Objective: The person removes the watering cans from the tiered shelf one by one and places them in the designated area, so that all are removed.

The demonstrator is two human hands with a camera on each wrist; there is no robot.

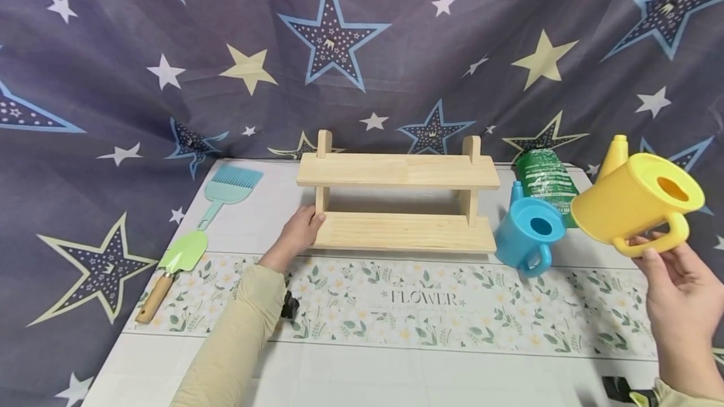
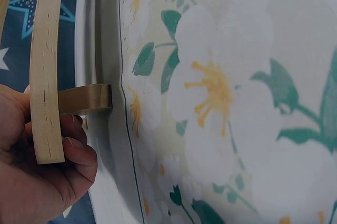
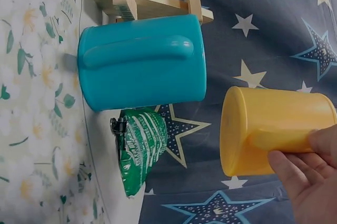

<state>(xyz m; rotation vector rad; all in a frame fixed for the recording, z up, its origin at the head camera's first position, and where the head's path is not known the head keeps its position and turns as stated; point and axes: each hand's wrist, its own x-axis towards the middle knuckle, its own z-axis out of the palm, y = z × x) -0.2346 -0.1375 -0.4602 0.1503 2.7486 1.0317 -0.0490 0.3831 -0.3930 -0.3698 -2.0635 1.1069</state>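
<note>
A two-tier wooden shelf (image 1: 404,231) stands at the back middle of the table. My left hand (image 1: 301,228) grips the left end of its lower board; in the left wrist view the fingers curl under the board end (image 2: 47,77). At the right, my right hand (image 1: 681,287) holds a yellow watering can (image 1: 628,200) by its handle, up off the table. A blue watering can (image 1: 528,237) stands just right of the shelf. Behind it leans a green bag (image 1: 545,178), with a black clip (image 3: 119,125) on it in the right wrist view.
On the left lie a light blue dustpan with a brush (image 1: 229,187) and a green trowel (image 1: 183,253) with a wooden handle. A floral strip printed "FLOWER" (image 1: 421,297) runs across the white table (image 1: 396,375). A star-patterned curtain (image 1: 373,80) hangs behind.
</note>
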